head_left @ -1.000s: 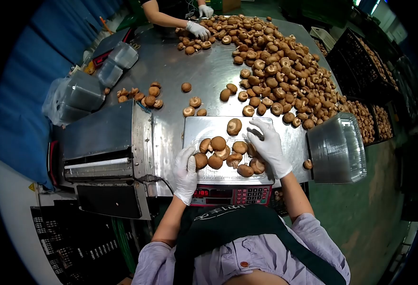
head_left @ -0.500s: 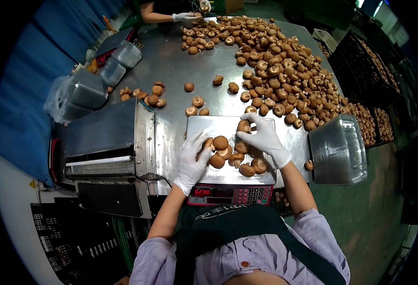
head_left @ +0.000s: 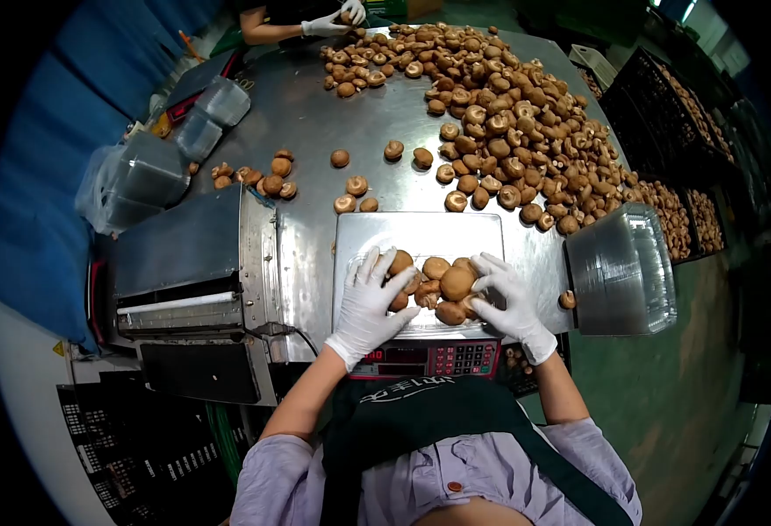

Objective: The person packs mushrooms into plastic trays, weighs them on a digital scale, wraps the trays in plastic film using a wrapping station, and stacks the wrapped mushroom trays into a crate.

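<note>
Several brown shiitake mushrooms (head_left: 457, 282) are heaped on the metal pan of a weighing scale (head_left: 421, 230). Clear plastic glints along the heap's lower edge, perhaps a tray under it. My left hand (head_left: 370, 305), in a white glove, lies against the heap's left side with its fingers spread. On the opposite side my gloved right hand (head_left: 515, 307) curves round the mushrooms, fingers apart, their tips at the outer caps. Neither hand has a mushroom lifted. My left wrist partly covers the scale's red display panel (head_left: 403, 356).
A large mushroom pile (head_left: 526, 123) covers the table's right and far side. Stacked clear trays (head_left: 622, 272) stand at right, more trays (head_left: 153, 171) at left. A metal machine (head_left: 184, 254) sits left of the scale. Across the table are a co-worker's gloved hands (head_left: 328, 24).
My right hand has let go of the mushroom it held and come down to the heap's right side. My left hand has spread its fingers against the left side.
</note>
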The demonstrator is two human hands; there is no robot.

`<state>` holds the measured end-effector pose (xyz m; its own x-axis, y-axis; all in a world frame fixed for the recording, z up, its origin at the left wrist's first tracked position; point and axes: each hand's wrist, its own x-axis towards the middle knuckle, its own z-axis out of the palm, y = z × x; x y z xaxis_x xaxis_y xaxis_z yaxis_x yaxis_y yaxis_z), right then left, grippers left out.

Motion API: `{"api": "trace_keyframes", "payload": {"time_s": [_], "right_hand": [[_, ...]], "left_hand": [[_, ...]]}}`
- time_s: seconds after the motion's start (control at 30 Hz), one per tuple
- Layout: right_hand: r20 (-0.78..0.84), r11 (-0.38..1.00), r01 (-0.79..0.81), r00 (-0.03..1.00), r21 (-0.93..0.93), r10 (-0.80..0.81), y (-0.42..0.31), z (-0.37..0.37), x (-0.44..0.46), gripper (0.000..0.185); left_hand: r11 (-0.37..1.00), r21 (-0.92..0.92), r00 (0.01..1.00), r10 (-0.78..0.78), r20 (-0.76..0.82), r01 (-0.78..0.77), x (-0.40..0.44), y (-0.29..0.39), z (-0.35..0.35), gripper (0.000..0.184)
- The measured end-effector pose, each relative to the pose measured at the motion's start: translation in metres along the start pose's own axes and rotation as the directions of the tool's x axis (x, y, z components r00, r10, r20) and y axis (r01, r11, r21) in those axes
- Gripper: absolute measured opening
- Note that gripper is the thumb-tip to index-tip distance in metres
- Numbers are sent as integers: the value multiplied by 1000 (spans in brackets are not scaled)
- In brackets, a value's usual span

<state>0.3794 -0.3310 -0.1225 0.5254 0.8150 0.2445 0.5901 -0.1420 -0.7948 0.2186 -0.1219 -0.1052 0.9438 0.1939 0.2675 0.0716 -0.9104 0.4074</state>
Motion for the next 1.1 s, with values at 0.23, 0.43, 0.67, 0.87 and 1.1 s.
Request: {"api": "trace_keyframes", "payload": {"time_s": [0.23,0.43,0.67,0.87,1.1], "right_hand": [[-262,987,-121,954,105,145,-10,-23,-10,21],[-276,956,-279,915,93,294,-12,-22,-35,31],[-272,868,-466,825,171,496,-17,-20,-61,28],[-319,878,-442,818,185,479,-19,-18,-62,23],[-288,910,-391,864,135,414,-17,-20,-63,21]], "left_hand": [[951,-240,971,-221,-91,194,59,-79,-27,46],[893,-120,890,-405,207,434,113,-183,16,56],[924,171,830,-382,405,342,137,-209,53,62],[887,67,817,-448,363,456,127,-228,54,63],[784,-241,820,-538,193,572,110,-240,50,52]]}}
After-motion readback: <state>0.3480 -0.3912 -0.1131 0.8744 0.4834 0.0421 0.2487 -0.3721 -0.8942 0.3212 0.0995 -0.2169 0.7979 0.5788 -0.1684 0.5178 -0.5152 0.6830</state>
